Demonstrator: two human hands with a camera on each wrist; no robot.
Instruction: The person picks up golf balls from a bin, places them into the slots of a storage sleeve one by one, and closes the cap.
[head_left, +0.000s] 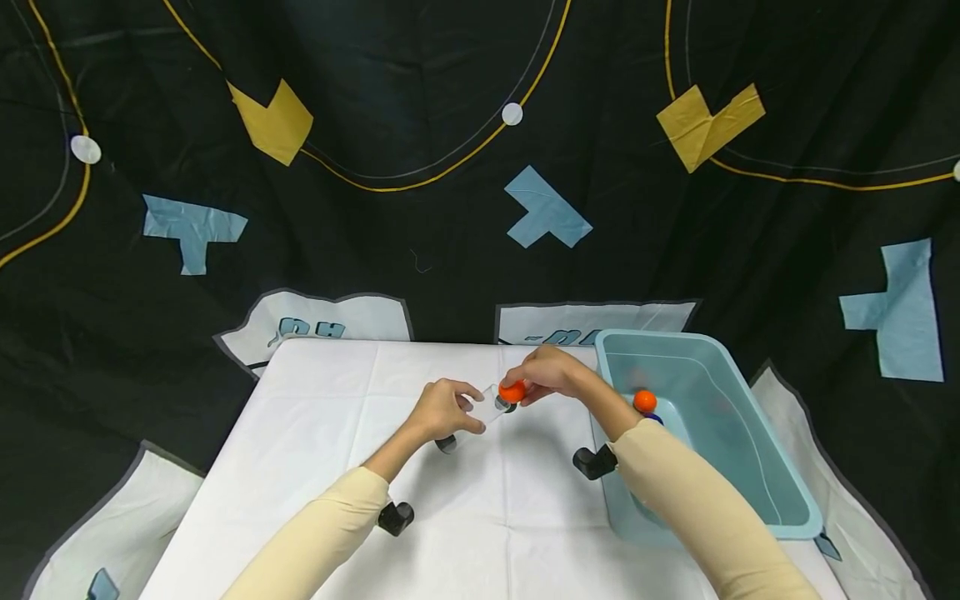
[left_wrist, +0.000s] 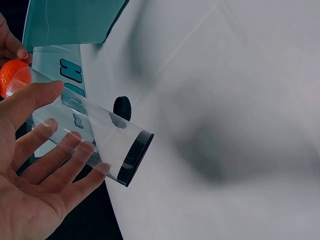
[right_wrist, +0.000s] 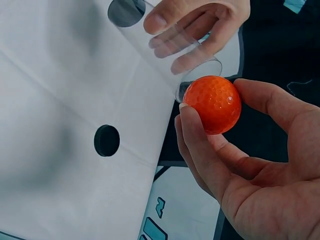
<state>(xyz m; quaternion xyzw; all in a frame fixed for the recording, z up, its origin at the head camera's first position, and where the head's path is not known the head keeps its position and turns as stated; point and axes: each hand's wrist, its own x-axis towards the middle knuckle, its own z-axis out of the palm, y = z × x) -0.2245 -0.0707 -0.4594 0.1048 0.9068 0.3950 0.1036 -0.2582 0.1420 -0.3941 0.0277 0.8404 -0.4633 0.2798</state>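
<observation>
A clear plastic tube (left_wrist: 107, 120) with a black end (left_wrist: 135, 160) is held tilted in my left hand (head_left: 444, 410), thumb on one side and fingers on the other. My right hand (head_left: 553, 372) pinches an orange golf ball (right_wrist: 214, 106) between thumb and fingers. The ball is at the tube's open mouth, partly overlapping its rim in the right wrist view; whether it touches the rim I cannot tell. On the white table below lies a black round cap (right_wrist: 107, 140), apart from both hands.
At the table's right side stands a light blue bin (head_left: 797, 532). Inside it are another orange ball (head_left: 645, 402) and a dark blue object (head_left: 653, 417), partly hidden by my right arm. A white cloth (head_left: 330, 375) covers the table; a black curtain (head_left: 420, 242) hangs behind it.
</observation>
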